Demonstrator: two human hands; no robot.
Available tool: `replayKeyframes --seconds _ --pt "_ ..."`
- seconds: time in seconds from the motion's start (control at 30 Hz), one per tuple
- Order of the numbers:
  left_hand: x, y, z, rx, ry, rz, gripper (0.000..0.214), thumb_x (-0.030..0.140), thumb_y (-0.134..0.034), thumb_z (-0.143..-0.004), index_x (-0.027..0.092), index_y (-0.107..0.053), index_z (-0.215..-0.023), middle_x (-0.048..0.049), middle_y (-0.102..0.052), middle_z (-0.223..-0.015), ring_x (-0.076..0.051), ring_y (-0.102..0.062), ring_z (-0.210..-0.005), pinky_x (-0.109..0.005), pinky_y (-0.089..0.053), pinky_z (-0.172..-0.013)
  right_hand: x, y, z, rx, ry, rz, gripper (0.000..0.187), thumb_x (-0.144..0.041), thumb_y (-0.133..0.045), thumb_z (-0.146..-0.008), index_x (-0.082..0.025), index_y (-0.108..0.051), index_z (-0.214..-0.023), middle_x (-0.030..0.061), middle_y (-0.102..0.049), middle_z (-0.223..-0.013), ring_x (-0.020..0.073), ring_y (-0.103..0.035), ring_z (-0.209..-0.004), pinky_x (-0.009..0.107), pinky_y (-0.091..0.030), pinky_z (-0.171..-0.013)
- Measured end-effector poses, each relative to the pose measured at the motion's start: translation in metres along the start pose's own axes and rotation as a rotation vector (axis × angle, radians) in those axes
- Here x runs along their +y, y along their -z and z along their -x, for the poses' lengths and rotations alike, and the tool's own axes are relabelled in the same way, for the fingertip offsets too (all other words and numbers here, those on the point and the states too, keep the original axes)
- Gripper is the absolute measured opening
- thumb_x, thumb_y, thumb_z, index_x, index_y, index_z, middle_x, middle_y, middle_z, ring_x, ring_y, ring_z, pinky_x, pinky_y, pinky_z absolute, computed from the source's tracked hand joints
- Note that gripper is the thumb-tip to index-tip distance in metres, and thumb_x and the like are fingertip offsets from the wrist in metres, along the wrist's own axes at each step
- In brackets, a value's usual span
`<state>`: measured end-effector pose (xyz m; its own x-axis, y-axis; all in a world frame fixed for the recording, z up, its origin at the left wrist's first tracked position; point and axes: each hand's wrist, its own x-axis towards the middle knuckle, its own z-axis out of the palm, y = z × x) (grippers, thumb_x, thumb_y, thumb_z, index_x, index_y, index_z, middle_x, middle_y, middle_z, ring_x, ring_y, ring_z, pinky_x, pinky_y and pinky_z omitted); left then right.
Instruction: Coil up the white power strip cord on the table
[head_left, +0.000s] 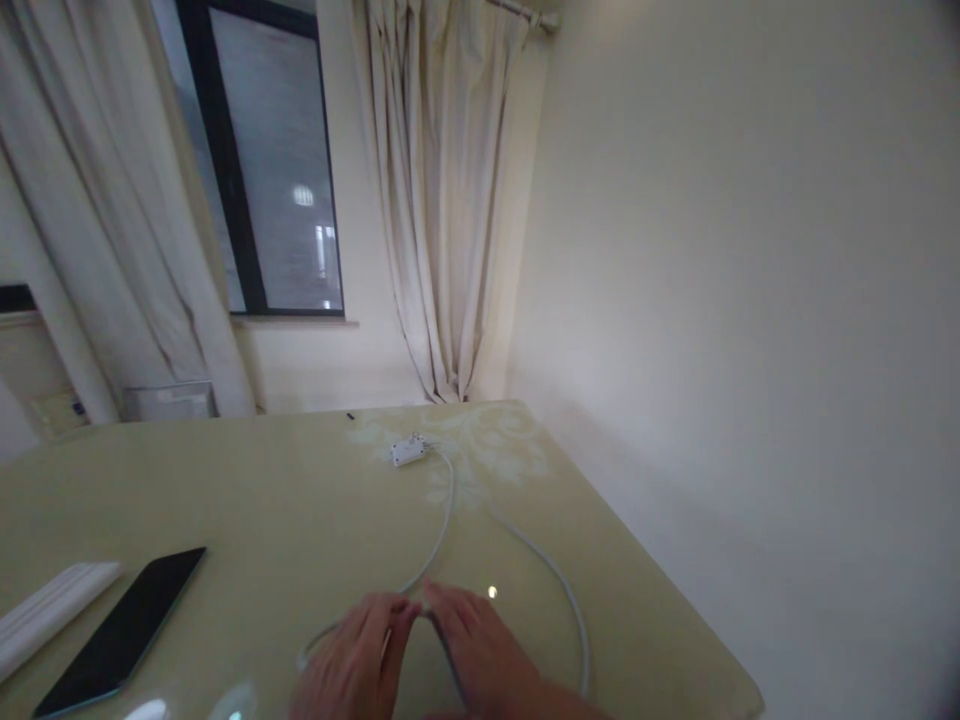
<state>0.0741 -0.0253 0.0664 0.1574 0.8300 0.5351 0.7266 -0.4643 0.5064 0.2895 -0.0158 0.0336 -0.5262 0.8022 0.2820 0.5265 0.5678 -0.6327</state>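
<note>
White cable (448,500) is lying across a glossy yellow-green table (225,480), running from a small white plug (409,451) at 12 o'clock down to the person's hands at 6 o'clock. The left hand (358,655) and right hand (480,648) are meeting fingertip to fingertip, each pinching the cable where it is passing between them. One loop is curving out past the right hand toward 3 o'clock; another is showing beside the left hand at 9 o'clock. A dark phone (124,630) and a white bar (49,612) are resting at 8 o'clock. Pale curtains (427,200) are hanging beside a window (277,200) at 11 o'clock.
</note>
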Motion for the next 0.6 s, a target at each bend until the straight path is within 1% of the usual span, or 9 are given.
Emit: replayKeyframes --seconds 0.03,0.1,0.2,0.27,0.37,0.43,0.5,0.53,0.6 --pt "0.016 0.003 -0.002 -0.023 0.078 0.108 0.030 0.052 -0.055 -0.099 0.030 -0.073 -0.090 -0.0004 -0.076 -0.078 -0.019 -0.072 -0.067 -0.025 -0.047 -0.060 -0.005 -0.006 0.012 0.039 -0.026 0.000 0.103 -0.064 -0.075 -0.082 -0.022 -0.029 -0.165 0.0193 -0.044 -0.161 0.0378 -0.043 -0.147 0.053 -0.035 -0.121" --pt "0.050 0.007 -0.002 -0.062 0.199 0.380 0.035 0.057 -0.056 -0.097 0.027 -0.070 -0.083 0.0009 -0.070 -0.067 -0.016 -0.065 -0.058 -0.023 -0.044 -0.057 -0.014 -0.008 0.026 0.189 -0.095 -0.061 0.077 -0.056 -0.059 -0.098 -0.025 -0.033 -0.163 0.0172 -0.048 -0.159 0.0333 -0.045 -0.146 0.052 -0.036 -0.121" --pt "0.089 0.009 0.003 -0.094 0.329 0.805 0.045 0.064 -0.066 -0.089 0.022 -0.067 -0.072 0.0011 -0.059 -0.058 -0.012 -0.050 -0.051 -0.021 -0.039 -0.052 -0.030 0.004 0.033 0.342 -0.146 -0.293 0.051 -0.049 -0.038 -0.109 -0.030 -0.044 -0.155 0.0132 -0.061 -0.147 0.0254 -0.057 -0.136 0.046 -0.041 -0.117" --pt "0.098 0.008 0.003 -0.066 0.444 1.046 0.050 0.066 -0.073 -0.081 0.019 -0.064 -0.067 0.0020 -0.053 -0.056 -0.010 -0.043 -0.049 -0.021 -0.037 -0.050 -0.045 0.012 0.034 0.321 -0.091 -0.448 0.054 -0.057 -0.040 -0.107 -0.029 -0.049 -0.152 0.0129 -0.061 -0.145 0.0248 -0.060 -0.131 0.044 -0.044 -0.113" --pt "0.098 0.004 -0.004 0.005 0.574 1.300 0.052 0.067 -0.080 -0.074 0.018 -0.065 -0.072 0.0067 -0.041 -0.052 -0.007 -0.035 -0.046 -0.021 -0.040 -0.050 -0.062 0.018 0.028 0.243 -0.017 -0.596 0.066 -0.068 -0.062 -0.092 -0.025 -0.059 -0.142 0.0111 -0.068 -0.132 0.0258 -0.065 -0.118 0.040 -0.050 -0.103" --pt "0.097 0.004 -0.011 -0.005 0.572 1.363 0.052 0.068 -0.079 -0.075 0.017 -0.068 -0.079 0.0092 -0.035 -0.050 -0.006 -0.030 -0.044 -0.019 -0.036 -0.046 -0.067 0.021 0.020 0.149 -0.026 -0.628 0.054 -0.064 -0.071 -0.088 -0.021 -0.071 -0.120 0.0061 -0.074 -0.105 0.0227 -0.069 -0.098 0.035 -0.053 -0.091" --pt "0.096 0.009 -0.020 -0.063 0.492 1.316 0.052 0.069 -0.075 -0.079 0.017 -0.069 -0.081 0.0089 -0.035 -0.049 -0.006 -0.029 -0.043 -0.017 -0.030 -0.042 -0.066 0.029 0.012 0.057 -0.046 -0.612 0.039 -0.057 -0.069 -0.091 -0.018 -0.076 -0.096 0.0028 -0.073 -0.087 0.0195 -0.067 -0.083 0.031 -0.053 -0.082" --pt "0.095 0.013 -0.024 -0.084 0.429 1.245 0.050 0.068 -0.073 -0.081 0.018 -0.069 -0.081 0.0073 -0.039 -0.050 -0.007 -0.033 -0.043 -0.017 -0.030 -0.041 -0.064 0.036 0.010 0.029 -0.055 -0.599 0.037 -0.053 -0.067 -0.093 -0.018 -0.076 -0.092 0.0026 -0.073 -0.085 0.0191 -0.067 -0.082 0.030 -0.053 -0.080" --pt "0.092 0.025 -0.033 -0.081 0.298 1.024 0.045 0.064 -0.072 -0.083 0.020 -0.073 -0.086 0.0022 -0.055 -0.058 -0.011 -0.046 -0.049 -0.020 -0.039 -0.046 -0.060 0.054 0.009 0.006 -0.088 -0.575 0.031 -0.048 -0.069 -0.093 -0.019 -0.077 -0.099 0.0034 -0.075 -0.094 0.0209 -0.069 -0.090 0.031 -0.053 -0.084"
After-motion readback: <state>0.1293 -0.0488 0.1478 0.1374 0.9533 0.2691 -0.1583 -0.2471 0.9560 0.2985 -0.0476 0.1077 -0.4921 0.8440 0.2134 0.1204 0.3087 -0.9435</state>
